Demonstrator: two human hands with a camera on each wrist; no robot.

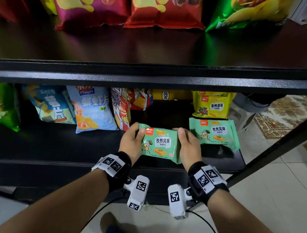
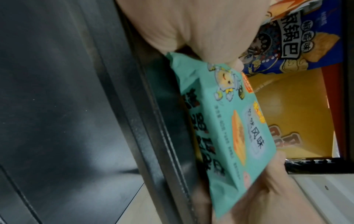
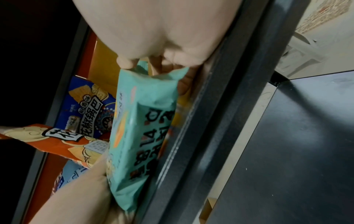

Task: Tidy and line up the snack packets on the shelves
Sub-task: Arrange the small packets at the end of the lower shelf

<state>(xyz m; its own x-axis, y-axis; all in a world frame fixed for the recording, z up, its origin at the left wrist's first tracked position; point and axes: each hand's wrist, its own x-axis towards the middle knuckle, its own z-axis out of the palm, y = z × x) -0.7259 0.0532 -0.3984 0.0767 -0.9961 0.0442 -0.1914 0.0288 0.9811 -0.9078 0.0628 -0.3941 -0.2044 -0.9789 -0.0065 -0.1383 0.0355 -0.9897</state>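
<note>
A mint-green snack packet (image 1: 160,144) is held over the front of the lower black shelf (image 1: 55,145), between both hands. My left hand (image 1: 131,141) grips its left edge, thumb on top. My right hand (image 1: 188,146) grips its right edge the same way. The left wrist view shows the green packet (image 2: 226,128) pinched at its top end by my left hand (image 2: 191,33), with the other hand at its far end. In the right wrist view the packet (image 3: 141,128) hangs from my right hand (image 3: 162,37). A matching green packet (image 1: 214,132) lies on the shelf to the right.
A yellow packet (image 1: 211,105) stands behind the second green one. Blue, white and red-patterned snack bags (image 1: 92,108) lean along the lower shelf's back left. Large crisp bags (image 1: 165,7) stand on the upper shelf (image 1: 152,77). Tiled floor (image 1: 271,190) lies right of the rack.
</note>
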